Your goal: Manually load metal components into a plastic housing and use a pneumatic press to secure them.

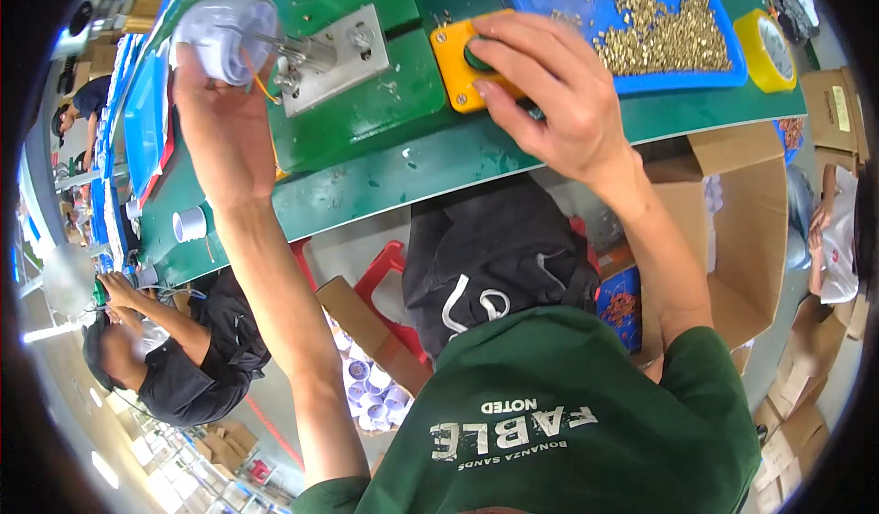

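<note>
Grasping a translucent white plastic housing [203, 31] in the left hand [224, 125], itself partly hidden behind it, up beside a metal fixture [341, 84] on the green table [385, 168]. Cannot tell whether touching the fixture's rod [316, 54], nor easily trace an orange wire [260, 85] hanging below. Laying the right hand [560, 84] over a yellow control box [450, 61], clasping nothing visible, reaching a partly covered green button [472, 54]; cannot tell whether pressed down. Showing farther right a blue tray [682, 80] of brass pieces [668, 43], cut off by the upper edge
</note>
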`<move>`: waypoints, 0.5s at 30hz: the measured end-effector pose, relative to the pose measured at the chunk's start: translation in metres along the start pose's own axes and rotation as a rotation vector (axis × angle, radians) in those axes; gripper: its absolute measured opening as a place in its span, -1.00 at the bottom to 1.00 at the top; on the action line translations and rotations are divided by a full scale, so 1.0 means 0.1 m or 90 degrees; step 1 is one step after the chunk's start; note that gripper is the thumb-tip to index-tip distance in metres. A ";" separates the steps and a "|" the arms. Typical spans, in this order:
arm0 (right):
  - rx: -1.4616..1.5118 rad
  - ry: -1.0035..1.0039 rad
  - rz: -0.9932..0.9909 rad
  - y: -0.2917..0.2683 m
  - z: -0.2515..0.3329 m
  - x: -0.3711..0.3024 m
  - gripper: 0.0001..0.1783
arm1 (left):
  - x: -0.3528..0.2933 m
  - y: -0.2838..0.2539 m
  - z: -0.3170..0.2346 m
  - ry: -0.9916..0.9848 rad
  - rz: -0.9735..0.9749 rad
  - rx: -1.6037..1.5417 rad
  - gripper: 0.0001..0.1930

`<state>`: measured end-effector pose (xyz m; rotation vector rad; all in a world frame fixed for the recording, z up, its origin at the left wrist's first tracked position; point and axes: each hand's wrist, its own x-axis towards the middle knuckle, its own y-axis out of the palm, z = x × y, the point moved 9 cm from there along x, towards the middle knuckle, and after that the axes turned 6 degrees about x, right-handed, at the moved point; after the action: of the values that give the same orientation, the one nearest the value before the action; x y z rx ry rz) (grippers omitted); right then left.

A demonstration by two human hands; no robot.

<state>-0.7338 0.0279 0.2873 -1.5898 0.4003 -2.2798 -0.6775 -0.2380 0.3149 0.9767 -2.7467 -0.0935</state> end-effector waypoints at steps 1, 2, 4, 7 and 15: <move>0.002 -0.010 -0.005 -0.01 0.00 0.01 -0.71 | 0.00 0.03 -0.03 0.002 -0.002 0.016 -0.53; 0.002 -0.016 -0.010 -0.01 -0.02 0.00 -0.71 | 0.00 0.05 -0.05 0.005 -0.004 0.032 -0.53; 0.018 0.012 0.015 0.01 -0.01 -0.01 -0.62 | 0.00 0.04 -0.05 0.011 -0.007 0.048 -0.50; -0.060 -0.382 -0.276 -0.07 0.00 -0.15 -0.68 | 0.01 0.15 -0.15 0.091 0.015 0.020 -0.51; -0.021 0.021 -0.025 -0.08 0.11 -0.14 -0.59 | -0.91 -1.54 -0.44 0.529 -0.503 0.600 -0.42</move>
<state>-0.7198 0.0404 0.2822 -1.5903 0.4209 -2.3435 -0.5039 -0.2991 0.3195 1.7196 -1.4500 1.2408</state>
